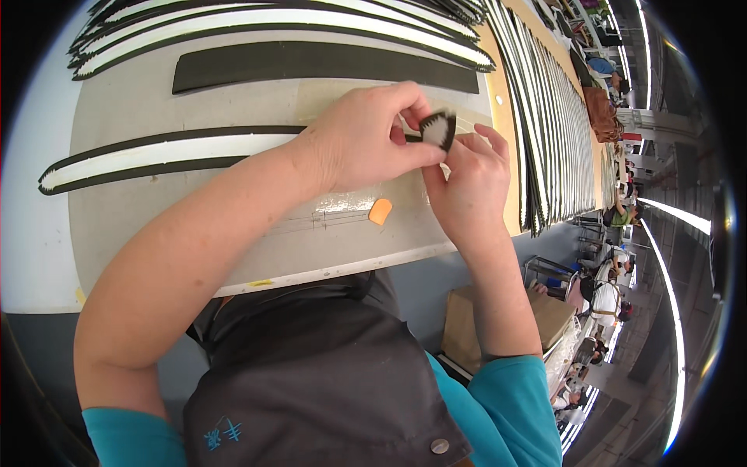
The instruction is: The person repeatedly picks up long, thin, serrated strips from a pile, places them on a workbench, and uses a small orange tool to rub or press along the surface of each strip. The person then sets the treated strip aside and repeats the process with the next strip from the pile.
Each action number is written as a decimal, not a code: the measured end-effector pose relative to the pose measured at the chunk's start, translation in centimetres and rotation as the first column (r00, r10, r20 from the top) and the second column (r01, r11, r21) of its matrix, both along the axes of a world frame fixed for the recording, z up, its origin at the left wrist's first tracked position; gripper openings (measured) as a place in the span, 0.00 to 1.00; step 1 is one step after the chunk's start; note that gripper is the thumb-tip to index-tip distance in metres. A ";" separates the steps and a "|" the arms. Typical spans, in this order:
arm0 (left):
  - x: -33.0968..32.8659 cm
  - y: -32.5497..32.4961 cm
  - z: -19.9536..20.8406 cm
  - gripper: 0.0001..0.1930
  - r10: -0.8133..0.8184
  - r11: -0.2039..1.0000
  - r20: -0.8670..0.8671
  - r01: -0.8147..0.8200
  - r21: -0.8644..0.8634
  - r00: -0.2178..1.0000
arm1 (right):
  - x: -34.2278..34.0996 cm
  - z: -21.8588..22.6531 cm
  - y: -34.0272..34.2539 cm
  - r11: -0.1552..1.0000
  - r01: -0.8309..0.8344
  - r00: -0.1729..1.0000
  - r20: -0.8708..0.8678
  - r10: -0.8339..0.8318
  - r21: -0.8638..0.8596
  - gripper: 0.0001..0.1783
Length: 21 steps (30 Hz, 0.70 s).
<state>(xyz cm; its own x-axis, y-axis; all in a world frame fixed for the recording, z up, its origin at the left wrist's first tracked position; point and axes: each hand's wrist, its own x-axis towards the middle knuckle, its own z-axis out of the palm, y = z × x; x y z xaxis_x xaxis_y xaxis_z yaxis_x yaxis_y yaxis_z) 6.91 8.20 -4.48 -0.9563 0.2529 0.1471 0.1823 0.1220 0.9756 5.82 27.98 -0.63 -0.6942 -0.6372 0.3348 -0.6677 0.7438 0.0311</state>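
Observation:
A long strip (218, 146), white in the middle with black borders, lies across the grey work surface. Its right end (438, 131) is lifted and bent up, showing small toothed black folds round a pale centre; this end is slightly blurred. My left hand (366, 136) pinches the strip just beside that end, thumb below and fingers curled above. From the right, my right hand (471, 179) grips the tip at its lower edge with thumb and forefinger, partly hidden behind it. An orange flat piece (380, 212) with a rounded edge lies below my left hand.
A plain black strip (327, 67) lies beyond the hands. Several similar black-and-white strips (272, 25) are piled at the far side, and a long row of them (552, 132) covers the right side. A cardboard box (463, 327) stands below the table edge; people work farther right.

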 end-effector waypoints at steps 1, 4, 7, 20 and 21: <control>0.1 0.1 -0.2 0.20 -0.001 1.000 -0.015 0.001 0.008 1.000 | -0.1 -0.2 0.5 1.000 0.002 1.000 0.008 -0.002 -0.025 0.03; 0.4 0.3 -1.2 0.16 0.024 0.997 -0.093 -0.030 -0.065 0.995 | 0.1 -1.4 1.3 0.966 0.063 0.995 0.092 -0.041 -0.251 0.04; 0.9 0.7 -1.8 0.13 0.009 0.970 -0.268 -0.074 -0.231 0.963 | 1.2 -2.8 2.9 0.740 0.351 0.891 0.447 -0.076 -0.573 0.15; 1.7 1.8 -0.2 0.10 -0.120 0.873 -0.405 -0.098 -0.478 0.906 | 1.4 -3.8 10.0 0.892 0.265 0.963 0.145 -0.227 -0.365 0.20; 1.7 1.9 0.0 0.11 -0.125 0.869 -0.394 -0.091 -0.486 0.911 | 1.6 -3.9 10.0 0.890 0.283 0.958 0.152 -0.244 -0.358 0.22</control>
